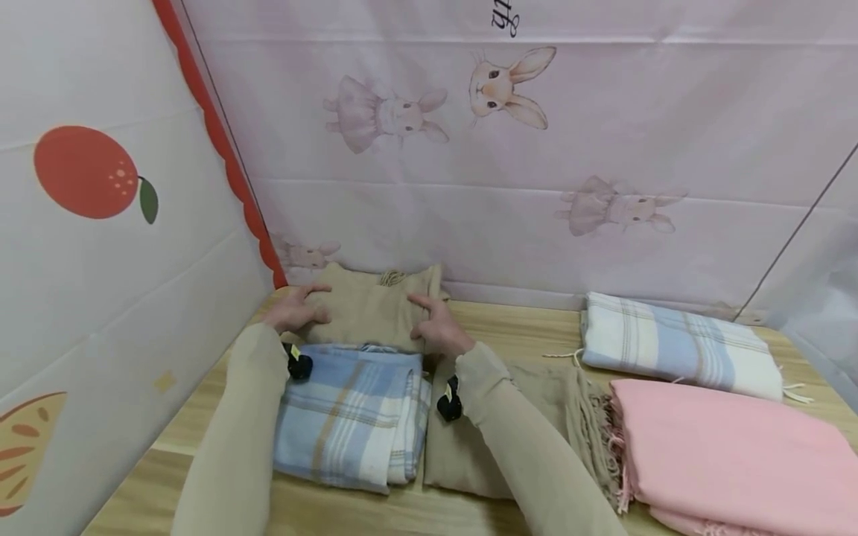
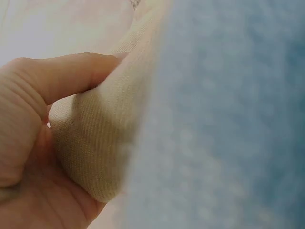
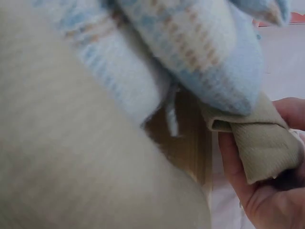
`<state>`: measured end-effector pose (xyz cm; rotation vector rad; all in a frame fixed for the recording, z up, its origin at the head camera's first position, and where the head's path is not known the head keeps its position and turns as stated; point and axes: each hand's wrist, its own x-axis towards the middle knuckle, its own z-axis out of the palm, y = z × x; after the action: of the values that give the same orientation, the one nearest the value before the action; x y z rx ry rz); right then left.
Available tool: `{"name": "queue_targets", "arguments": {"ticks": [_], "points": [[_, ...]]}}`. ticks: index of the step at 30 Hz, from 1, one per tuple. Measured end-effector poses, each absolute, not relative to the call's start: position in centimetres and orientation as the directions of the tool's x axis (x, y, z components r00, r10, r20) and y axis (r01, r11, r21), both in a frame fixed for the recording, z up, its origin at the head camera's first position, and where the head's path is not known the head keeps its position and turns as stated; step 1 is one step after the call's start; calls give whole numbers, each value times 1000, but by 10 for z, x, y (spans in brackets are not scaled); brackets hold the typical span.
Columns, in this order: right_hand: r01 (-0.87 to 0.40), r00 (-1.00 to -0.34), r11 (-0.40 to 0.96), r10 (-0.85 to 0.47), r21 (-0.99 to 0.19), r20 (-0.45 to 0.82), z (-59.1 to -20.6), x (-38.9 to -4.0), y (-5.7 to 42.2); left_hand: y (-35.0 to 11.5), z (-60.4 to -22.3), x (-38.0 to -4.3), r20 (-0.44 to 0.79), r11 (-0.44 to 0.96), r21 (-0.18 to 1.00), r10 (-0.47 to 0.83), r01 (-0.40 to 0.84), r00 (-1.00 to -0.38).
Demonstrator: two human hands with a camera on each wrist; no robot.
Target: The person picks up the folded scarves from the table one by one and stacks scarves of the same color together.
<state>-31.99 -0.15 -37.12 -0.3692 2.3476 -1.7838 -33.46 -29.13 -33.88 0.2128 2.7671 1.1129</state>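
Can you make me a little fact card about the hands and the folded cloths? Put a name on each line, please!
Left hand: left hand grips the left end of the beige cloth
Right hand: right hand grips its right end
Nearest the person, left: blue plaid cloth
Beside it, to the right: tan fringed cloth
Far right, front: pink cloth
Behind the pink: white-and-blue plaid cloth
Underneath: wooden table
Back wall pictures: rabbits
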Motion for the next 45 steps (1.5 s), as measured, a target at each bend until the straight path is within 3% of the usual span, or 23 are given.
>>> {"name": "queue_targets", "arguments": {"ticks": [6, 23, 45], "points": [[-87, -960, 235, -281, -968, 18, -365, -317, 2, -285, -334, -334, -26, 717, 690, 163, 100, -986], [-141, -969, 197, -227, -970, 94, -350, -314, 25, -267, -321, -336, 1, 687, 721, 134, 94, -991], [-209, -943, 188, -297, -960, 147, -329, -306, 45, -263, -302, -319, 57, 656, 744, 129, 129, -990]]}}
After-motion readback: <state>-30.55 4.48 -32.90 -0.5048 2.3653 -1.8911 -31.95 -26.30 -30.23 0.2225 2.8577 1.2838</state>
